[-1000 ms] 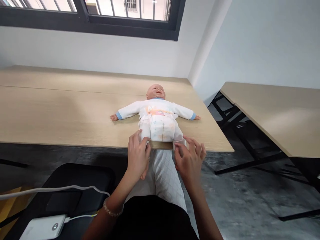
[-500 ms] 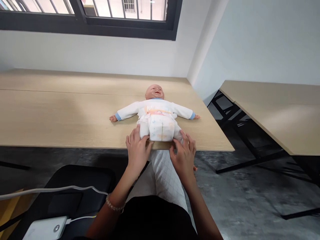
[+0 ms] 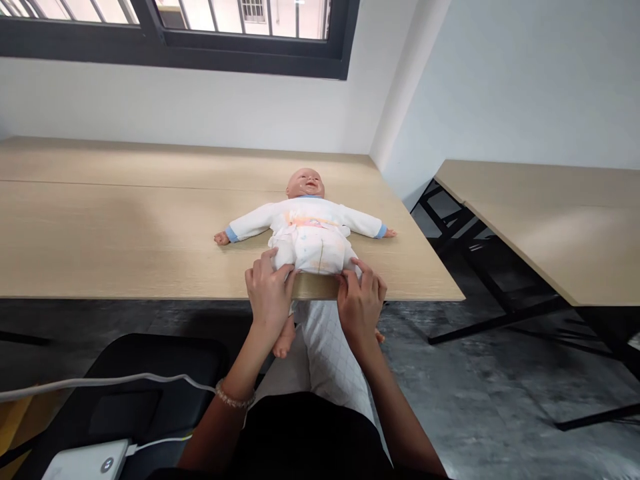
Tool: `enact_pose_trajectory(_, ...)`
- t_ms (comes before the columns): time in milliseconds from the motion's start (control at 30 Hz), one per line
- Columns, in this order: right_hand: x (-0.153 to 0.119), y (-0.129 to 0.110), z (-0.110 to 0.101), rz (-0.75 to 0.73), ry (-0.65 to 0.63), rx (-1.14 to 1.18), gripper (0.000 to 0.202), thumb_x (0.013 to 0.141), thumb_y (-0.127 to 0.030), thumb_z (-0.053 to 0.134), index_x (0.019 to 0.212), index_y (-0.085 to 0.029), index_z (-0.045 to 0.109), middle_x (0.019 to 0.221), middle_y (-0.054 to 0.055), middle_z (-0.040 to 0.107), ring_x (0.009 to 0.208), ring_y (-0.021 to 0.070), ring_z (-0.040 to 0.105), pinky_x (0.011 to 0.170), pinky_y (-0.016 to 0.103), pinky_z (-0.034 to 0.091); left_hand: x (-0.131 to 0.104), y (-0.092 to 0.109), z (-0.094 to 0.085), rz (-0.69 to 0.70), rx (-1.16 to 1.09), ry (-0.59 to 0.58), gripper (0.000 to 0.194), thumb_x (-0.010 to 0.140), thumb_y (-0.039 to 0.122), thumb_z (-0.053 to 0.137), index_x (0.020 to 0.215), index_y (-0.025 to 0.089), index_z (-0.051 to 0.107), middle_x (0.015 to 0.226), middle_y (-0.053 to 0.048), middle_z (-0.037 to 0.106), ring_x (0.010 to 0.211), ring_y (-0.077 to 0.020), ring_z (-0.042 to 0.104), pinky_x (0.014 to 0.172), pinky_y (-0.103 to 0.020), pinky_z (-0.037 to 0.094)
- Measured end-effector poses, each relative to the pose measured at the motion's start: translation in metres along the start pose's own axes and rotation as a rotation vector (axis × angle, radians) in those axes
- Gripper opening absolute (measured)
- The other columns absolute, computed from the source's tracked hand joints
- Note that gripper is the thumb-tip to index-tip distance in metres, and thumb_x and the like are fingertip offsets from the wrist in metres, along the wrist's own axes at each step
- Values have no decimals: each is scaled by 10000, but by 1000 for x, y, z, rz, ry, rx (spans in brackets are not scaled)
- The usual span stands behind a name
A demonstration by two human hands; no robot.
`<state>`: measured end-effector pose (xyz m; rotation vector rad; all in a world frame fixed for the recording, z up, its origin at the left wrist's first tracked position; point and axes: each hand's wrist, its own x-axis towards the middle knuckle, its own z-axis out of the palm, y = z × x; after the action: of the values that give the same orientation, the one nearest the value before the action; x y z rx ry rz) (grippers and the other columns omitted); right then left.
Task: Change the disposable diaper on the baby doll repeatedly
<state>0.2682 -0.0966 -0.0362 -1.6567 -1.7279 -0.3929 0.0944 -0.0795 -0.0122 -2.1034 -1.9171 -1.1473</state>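
A baby doll (image 3: 306,183) lies on its back on the table, arms spread, in a white top (image 3: 260,219) with blue cuffs. Around its hips is a white diaper (image 3: 323,250) with a printed front, slightly creased. My left hand (image 3: 269,287) is closed at the diaper's left leg edge, its thumb and fingers pinching there against the white-covered thigh. On the other side my right hand (image 3: 361,297) pinches the right leg edge the same way. My fingers partly hide the doll's legs, and a bare foot (image 3: 283,340) hangs below the table edge.
The wooden table (image 3: 125,247) ends just in front of my lap. A second table (image 3: 550,220) stands at the right. On the left is a black chair (image 3: 165,360) with a white power bank (image 3: 87,460) and cable. A dark window frame (image 3: 250,60) is behind.
The diaper's lower edge has shifted up a little and its front looks more creased. My fingers have drawn closer together at its leg edges. The doll's foot now shows beside my left wrist.
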Motion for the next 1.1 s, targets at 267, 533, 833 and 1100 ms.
enact_pose_trajectory(267, -3, -6, 2, 27, -116, -143, 206, 1023, -181, 471, 1062, -153, 671, 1238, 164, 613, 1037, 307, 541, 866, 425, 401, 1, -4, 1, -62, 15, -84, 147, 878, 340, 719, 820, 234, 803, 1131, -137, 644, 1010, -329, 622, 857, -455, 423)
enact_pose_trajectory(533, 17, 17, -10, 21, -164, 327, 299, 970, -468, 598, 1061, -187, 646, 1295, 163, 544, 1215, 343, 499, 998, 523, 442, 19, -7, -9, -134, -181, -116, 98, 806, 336, 808, 766, 250, 782, 1196, -93, 654, 1162, -319, 602, 990, -498, 432)
enact_pose_trajectory(833, 37, 20, 8, 140, -166, 674, 230, 954, -415, 566, 862, -205, 582, 1173, 141, 534, 1220, 292, 526, 1107, 519, 421, 38, -26, 20, -173, -654, -71, 154, 752, 259, 822, 675, 202, 701, 1070, -80, 643, 1139, -283, 604, 1090, -470, 400)
enact_pose_trajectory(1100, 46, 34, 7, 215, -217, 811, 358, 889, -567, 629, 849, -211, 631, 1049, 110, 594, 1130, 289, 583, 1014, 503, 483, 40, -36, 18, -264, -891, -113, 230, 712, 397, 839, 684, 196, 732, 1038, -77, 626, 1111, -268, 599, 989, -389, 453)
